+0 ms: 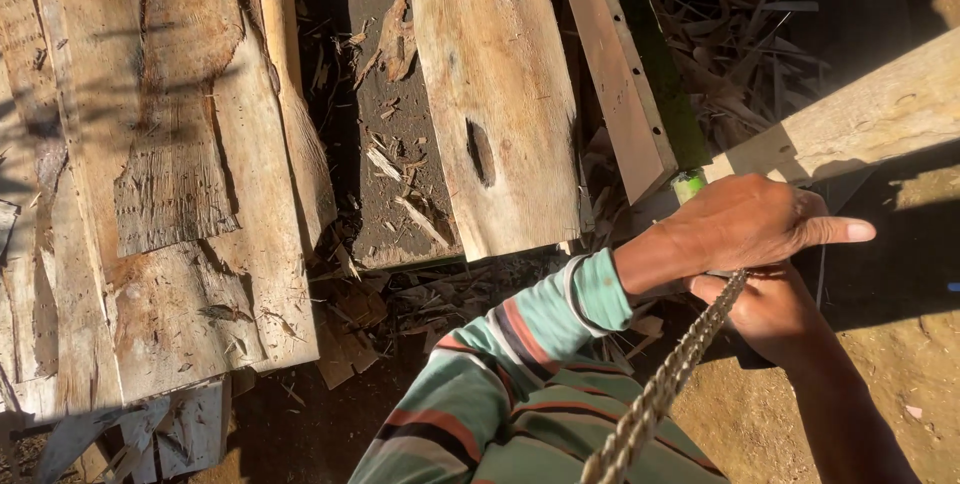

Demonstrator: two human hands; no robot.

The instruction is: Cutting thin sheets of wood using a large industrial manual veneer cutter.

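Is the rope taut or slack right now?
Taut: the rope runs in a straight line from the hands toward the camera.

dirt ground (900, 364), planks (495, 94) (rough-sawn), wood scraps (400, 164)

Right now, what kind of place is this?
Probably an outdoor woodworking yard: rough planks lie about, wood scraps cover the dirt ground, and both hands, left hand and right hand, grip a twisted rope.
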